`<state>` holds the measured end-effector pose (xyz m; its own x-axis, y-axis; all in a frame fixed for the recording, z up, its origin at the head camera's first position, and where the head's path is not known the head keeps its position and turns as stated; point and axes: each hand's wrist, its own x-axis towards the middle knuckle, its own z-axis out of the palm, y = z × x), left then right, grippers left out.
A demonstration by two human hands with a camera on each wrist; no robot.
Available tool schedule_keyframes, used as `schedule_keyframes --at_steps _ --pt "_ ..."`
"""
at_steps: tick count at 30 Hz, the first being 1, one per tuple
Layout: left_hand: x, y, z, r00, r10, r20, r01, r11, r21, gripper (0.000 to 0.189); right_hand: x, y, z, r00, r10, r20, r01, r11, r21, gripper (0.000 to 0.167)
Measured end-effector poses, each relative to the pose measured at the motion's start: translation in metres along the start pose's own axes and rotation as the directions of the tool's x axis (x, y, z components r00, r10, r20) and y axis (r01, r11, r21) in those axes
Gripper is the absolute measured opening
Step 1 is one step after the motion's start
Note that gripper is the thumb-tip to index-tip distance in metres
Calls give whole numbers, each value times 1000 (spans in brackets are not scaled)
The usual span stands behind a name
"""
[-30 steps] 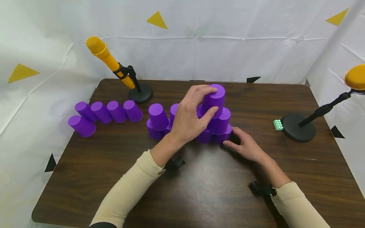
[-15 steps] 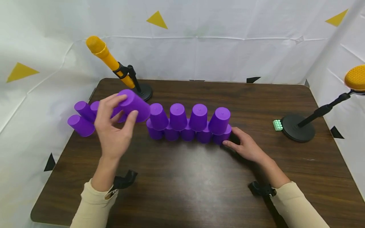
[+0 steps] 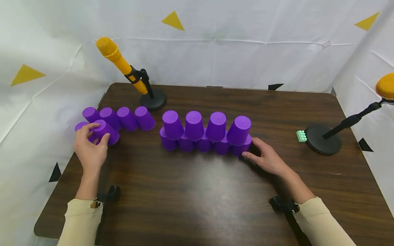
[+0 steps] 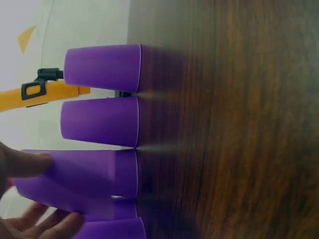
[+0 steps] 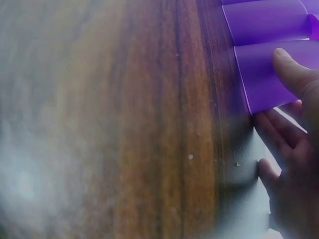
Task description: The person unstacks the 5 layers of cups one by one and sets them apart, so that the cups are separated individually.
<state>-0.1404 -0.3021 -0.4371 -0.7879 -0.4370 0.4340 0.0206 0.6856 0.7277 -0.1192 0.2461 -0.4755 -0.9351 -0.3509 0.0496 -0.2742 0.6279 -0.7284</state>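
Observation:
At the table's left side my left hand (image 3: 90, 152) grips an upside-down purple cup (image 3: 107, 132) between thumb and fingers. In the left wrist view the held cup (image 4: 75, 179) overlaps other standing cups, its rim tilted a little. Behind it stands a row of upside-down purple cups (image 3: 128, 119), and one more cup (image 3: 80, 126) is partly hidden by the hand. My right hand (image 3: 268, 157) holds the rightmost bottom cup (image 3: 239, 150) of a two-level wall, thumb on its near side and fingers behind. Several cups (image 3: 194, 126) make up the wall's upper level.
A yellow microphone (image 3: 118, 61) on a black stand rises at the back left. On the right are another stand's round base (image 3: 323, 139) and a small mint-green toy brick (image 3: 301, 136). White sheeting (image 3: 231, 58) encloses the brown table (image 3: 197, 205).
My left hand has carried a cup from atop the right end of the wall leftward to the row at the left. The right hand stays at its cup.

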Motion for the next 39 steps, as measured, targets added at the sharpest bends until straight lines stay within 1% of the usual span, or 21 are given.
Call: schedule_keyframes --at_steps 4,8,11,18,25,28,31,36,39 --pt "5 -4 2 993 -77 84 69 993 92 41 -1 0 0 1000 -1 0 1 1000 5 57" --pt "9 -5 3 988 -106 112 90 986 143 41 -1 1 1 1000 -3 0 3 1000 7 56" --pt "11 -7 5 989 -107 104 90 983 158 40 0 1 1 1000 -3 -1 3 1000 7 57" --pt "14 -14 7 989 -118 85 103 982 157 41 0 2 1 1000 3 1 -3 1000 0 58" --pt "13 -18 8 994 -84 69 75 990 121 39 0 2 0 1000 8 3 -8 1000 0 58" --pt "13 -18 8 995 -74 60 66 991 120 39 0 1 0 1000 12 5 -12 1000 12 57" --pt "13 -18 7 997 -62 54 56 992 111 39 1 1 0 1000 2 2 -2 1000 19 57" --pt "11 -14 4 996 -69 47 65 994 93 42 1 1 1 1000 -22 -14 22 1000 15 55" --pt "9 -6 -1 998 -59 4 58 995 78 41 1 2 1 999 -27 -22 28 999 16 54"
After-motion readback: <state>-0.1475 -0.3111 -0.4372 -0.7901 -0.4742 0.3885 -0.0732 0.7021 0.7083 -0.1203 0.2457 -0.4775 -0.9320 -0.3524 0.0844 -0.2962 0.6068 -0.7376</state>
